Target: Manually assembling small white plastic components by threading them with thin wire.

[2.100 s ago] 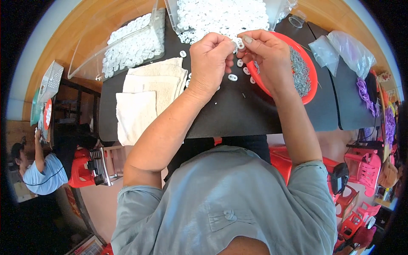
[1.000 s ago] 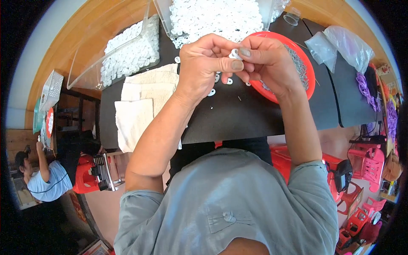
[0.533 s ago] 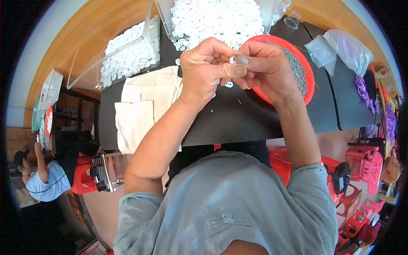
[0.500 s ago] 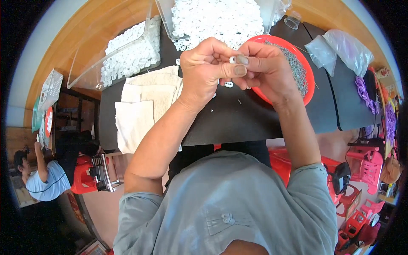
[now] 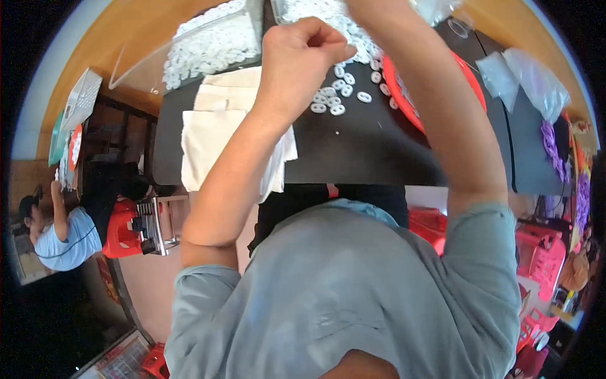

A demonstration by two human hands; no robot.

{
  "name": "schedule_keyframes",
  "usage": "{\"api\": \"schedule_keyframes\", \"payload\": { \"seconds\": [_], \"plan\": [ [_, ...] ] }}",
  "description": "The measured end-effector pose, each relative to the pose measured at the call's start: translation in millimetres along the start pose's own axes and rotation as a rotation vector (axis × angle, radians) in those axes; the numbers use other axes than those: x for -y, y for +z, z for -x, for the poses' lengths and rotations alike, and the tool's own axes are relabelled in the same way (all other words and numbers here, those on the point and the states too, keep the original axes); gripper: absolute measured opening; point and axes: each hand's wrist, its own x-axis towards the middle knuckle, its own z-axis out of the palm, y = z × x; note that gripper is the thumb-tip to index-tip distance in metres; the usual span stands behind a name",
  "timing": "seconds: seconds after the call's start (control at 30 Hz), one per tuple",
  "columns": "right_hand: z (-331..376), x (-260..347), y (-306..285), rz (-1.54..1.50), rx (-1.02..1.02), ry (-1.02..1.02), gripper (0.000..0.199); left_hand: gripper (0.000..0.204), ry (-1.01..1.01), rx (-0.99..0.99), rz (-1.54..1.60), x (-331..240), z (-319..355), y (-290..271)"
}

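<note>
My left hand point(image 5: 303, 60) is raised over the table, thumb and fingertips closed in a pinch; whatever is between them is too small or hidden to make out. Just below its fingertips lie several small white oval two-holed plastic pieces point(image 5: 364, 97) on the black table. My right arm reaches up across a red round tray point(image 5: 404, 95), and the right hand point(image 5: 377, 9) is cut off by the upper edge, so its fingers are hidden. Beyond the hands, a clear bin point(image 5: 275, 11) holds a heap of the same white pieces.
Folded cream cloths point(image 5: 208, 136) lie at the table's left, before a second clear bin point(image 5: 254, 38) full of white pieces. Clear plastic bags point(image 5: 533, 85) and a clear cup point(image 5: 459, 26) are at the right. Another person point(image 5: 69, 237) sits far left; red stools point(image 5: 123, 234) stand about.
My hands have come apart from their shared hold. The right has moved up and away past the red tray; the left has gone slightly up, still pinched. The camera's view has shifted.
</note>
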Motion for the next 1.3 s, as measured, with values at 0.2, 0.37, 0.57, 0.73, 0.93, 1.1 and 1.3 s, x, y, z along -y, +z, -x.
{"api": "schedule_keyframes", "payload": {
  "seconds": [0.2,0.37,0.57,0.73,0.93,1.1,1.3],
  "plan": [
    [1,15,40,0.157,-0.046,-0.077,0.018,0.010,0.412,0.365,-0.477,39,35,31],
    [60,15,-25,0.140,-0.007,0.067,0.015,0.012,0.786,0.578,-0.737,47,39,49],
    [132,43,-93,0.097,-0.035,0.456,0.011,0.013,0.935,0.634,-0.830,51,33,53],
    [169,33,-117,0.044,-0.076,0.491,0.013,0.013,0.923,0.573,-0.824,60,29,61],
    [175,37,-117,0.316,0.206,0.201,0.015,0.012,0.447,0.459,-0.300,50,21,52],
    [168,31,-104,0.095,0.205,0.332,0.017,0.010,-0.374,0.406,0.413,18,10,44],
    [147,27,-93,-0.066,0.177,0.435,0.017,0.017,-0.452,0.353,0.745,12,-4,25]
  ]
}}
